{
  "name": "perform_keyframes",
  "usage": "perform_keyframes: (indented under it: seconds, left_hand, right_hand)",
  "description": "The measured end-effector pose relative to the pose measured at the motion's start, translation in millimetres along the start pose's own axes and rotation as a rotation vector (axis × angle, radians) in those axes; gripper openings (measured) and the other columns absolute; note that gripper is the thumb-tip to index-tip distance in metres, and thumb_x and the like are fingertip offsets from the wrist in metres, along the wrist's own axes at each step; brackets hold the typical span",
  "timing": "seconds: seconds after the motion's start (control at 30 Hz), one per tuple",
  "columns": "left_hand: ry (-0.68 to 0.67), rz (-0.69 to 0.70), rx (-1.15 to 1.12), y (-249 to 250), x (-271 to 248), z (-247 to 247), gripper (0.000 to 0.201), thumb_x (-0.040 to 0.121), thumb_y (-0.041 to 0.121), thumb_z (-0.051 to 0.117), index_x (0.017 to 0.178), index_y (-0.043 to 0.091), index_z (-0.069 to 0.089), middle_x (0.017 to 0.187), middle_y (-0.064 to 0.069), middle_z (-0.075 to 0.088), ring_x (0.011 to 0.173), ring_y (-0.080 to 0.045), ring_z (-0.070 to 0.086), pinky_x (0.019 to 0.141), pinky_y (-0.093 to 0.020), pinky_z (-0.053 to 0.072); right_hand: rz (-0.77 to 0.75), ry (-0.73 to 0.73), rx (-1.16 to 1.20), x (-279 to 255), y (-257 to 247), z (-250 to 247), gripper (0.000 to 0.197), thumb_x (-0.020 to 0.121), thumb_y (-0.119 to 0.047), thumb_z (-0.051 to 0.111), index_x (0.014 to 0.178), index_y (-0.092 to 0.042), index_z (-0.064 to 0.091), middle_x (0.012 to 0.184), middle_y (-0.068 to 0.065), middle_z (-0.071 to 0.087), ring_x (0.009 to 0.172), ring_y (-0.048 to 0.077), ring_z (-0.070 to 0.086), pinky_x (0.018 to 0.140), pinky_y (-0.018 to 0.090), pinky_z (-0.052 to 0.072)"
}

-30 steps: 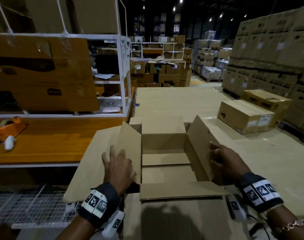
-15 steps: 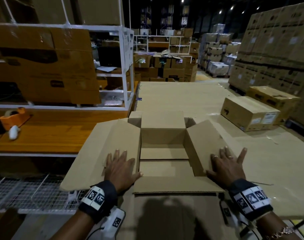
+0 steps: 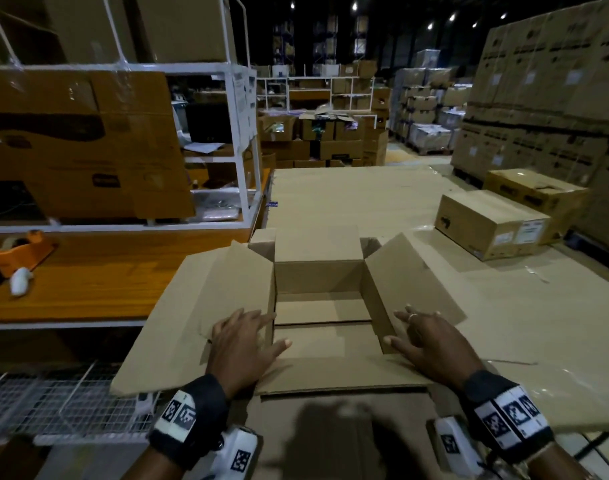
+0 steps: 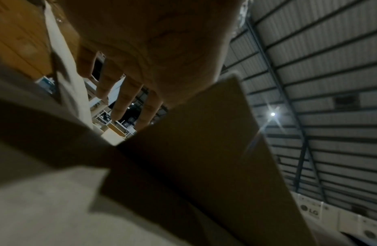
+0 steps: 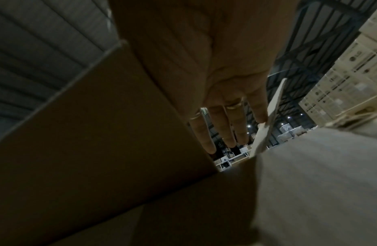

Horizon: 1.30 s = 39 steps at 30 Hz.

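Observation:
An empty brown cardboard box (image 3: 322,282) stands open-topped in front of me on a cardboard-covered surface, all of its flaps folded outward. My left hand (image 3: 242,344) lies flat on the left flap (image 3: 192,306) at its near corner, fingers straight. My right hand (image 3: 431,341) lies flat on the right flap (image 3: 420,275), fingers spread, with its thumb on the box edge. The near flap (image 3: 337,374) juts toward me between my wrists. In the wrist views, the straight fingers (image 4: 124,99) of the left hand and the straight fingers (image 5: 223,126) of the right reach over dark cardboard.
A sealed carton (image 3: 493,221) sits at the right, another behind it (image 3: 538,192), before stacked pallets of boxes (image 3: 545,98). At the left, an orange bench (image 3: 88,282) holds a tape dispenser (image 3: 22,251) under a white shelf frame (image 3: 240,133). A wire grid (image 3: 53,403) lies below.
The side flaps, upright a second ago, have been pushed outward and down. Both hands moved down with them and now lie flat on them.

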<state>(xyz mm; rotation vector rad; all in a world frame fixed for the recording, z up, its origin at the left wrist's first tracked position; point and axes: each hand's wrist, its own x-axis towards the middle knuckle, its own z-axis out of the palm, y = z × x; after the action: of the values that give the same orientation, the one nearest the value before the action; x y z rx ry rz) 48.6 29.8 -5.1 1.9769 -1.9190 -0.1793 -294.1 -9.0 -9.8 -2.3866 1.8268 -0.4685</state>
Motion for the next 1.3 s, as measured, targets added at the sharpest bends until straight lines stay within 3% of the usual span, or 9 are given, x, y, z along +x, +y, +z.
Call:
perform_keyframes:
  seconds: [0.1,0.2,0.27,0.37,0.5,0.6,0.9,1.1,1.3]
  left_hand:
    - [-0.038,0.026,-0.048,9.2,-9.3,0.1,0.064,0.086,0.071,0.058,0.140,0.037,0.052,0.144,0.011,0.054,0.138,-0.012,0.041,0.112,-0.035,0.026]
    - [-0.080,0.061,-0.120,13.7,-16.8,-1.1,0.063,0.084,0.070,0.063,0.138,0.037,0.055,0.140,0.013,0.058,0.130,-0.010,0.050,0.109,-0.033,0.037]
    - [-0.088,0.092,-0.176,19.0,-20.5,-5.4,0.063,0.083,0.067,0.065,0.138,0.038,0.055,0.141,0.014,0.056,0.129,-0.009,0.050,0.106,-0.030,0.039]
    - [-0.046,0.194,-0.174,39.3,-25.9,-14.8,0.063,0.086,0.065,0.065,0.141,0.039,0.051,0.147,0.014,0.050,0.136,-0.009,0.043,0.109,-0.029,0.032]
    - [0.033,0.316,-0.067,85.6,-30.5,-22.4,0.067,0.089,0.068,0.056,0.148,0.039,0.041,0.155,0.012,0.039,0.144,-0.010,0.030,0.115,-0.031,0.022]
    - [0.064,0.385,-0.085,122.9,-31.2,-14.0,0.065,0.089,0.065,0.058,0.146,0.036,0.046,0.152,0.009,0.044,0.141,-0.012,0.037,0.114,-0.032,0.026]
    - [0.015,0.368,-0.319,272.5,-29.5,56.5,0.045,0.088,0.053,0.068,0.128,0.033,0.064,0.122,0.012,0.064,0.115,-0.011,0.058,0.094,-0.024,0.043]
    - [0.007,0.294,-0.449,371.7,-24.1,117.0,0.038,0.084,0.050,0.073,0.118,0.034,0.068,0.117,0.015,0.065,0.105,-0.009,0.062,0.091,-0.038,0.052]
    - [0.037,0.255,-0.473,437.4,-12.7,156.7,0.032,0.082,0.045,0.077,0.111,0.034,0.072,0.111,0.015,0.068,0.096,-0.007,0.066,0.085,-0.038,0.055]
  right_hand:
    - [0.034,-0.012,0.041,-8.1,-5.4,-3.0,0.050,0.087,-0.062,0.063,0.071,-0.045,0.019,0.140,0.001,0.061,0.134,0.017,0.052,0.112,0.044,0.038]
    - [0.085,0.025,0.174,-23.0,-11.0,-15.4,0.032,0.083,-0.060,0.068,0.072,-0.045,0.043,0.135,-0.004,0.064,0.123,0.012,0.060,0.098,0.040,0.051]
    - [0.112,0.075,0.247,-34.0,-12.7,-23.3,0.030,0.082,-0.059,0.070,0.101,-0.037,0.069,0.138,-0.006,0.061,0.110,0.010,0.066,0.091,0.035,0.056]
    - [0.069,0.204,0.240,-49.2,-12.6,-35.2,0.052,0.083,-0.053,0.073,0.128,-0.026,0.068,0.140,-0.007,0.059,0.119,0.009,0.062,0.096,0.031,0.052]
    - [0.008,0.286,0.209,-67.6,-4.2,-52.0,0.051,0.085,-0.044,0.074,0.132,-0.025,0.065,0.140,-0.007,0.060,0.123,0.009,0.060,0.098,0.033,0.053]
    - [0.008,0.334,0.234,-76.9,14.6,-60.6,0.053,0.084,-0.046,0.074,0.132,-0.025,0.066,0.137,-0.009,0.061,0.123,0.006,0.059,0.099,0.024,0.048]
    - [0.088,0.471,0.421,-116.6,135.1,-68.8,0.043,0.083,-0.048,0.075,0.121,-0.029,0.072,0.118,-0.015,0.071,0.111,0.000,0.065,0.089,0.031,0.057]
    - [0.159,0.472,0.500,-141.6,235.0,-77.2,0.044,0.085,-0.056,0.069,0.122,-0.033,0.071,0.115,-0.018,0.071,0.105,0.001,0.065,0.084,0.029,0.057]
    - [0.204,0.423,0.584,-153.6,310.5,-90.1,0.043,0.087,-0.043,0.074,0.127,-0.030,0.068,0.121,-0.014,0.070,0.108,0.000,0.064,0.086,0.028,0.057]
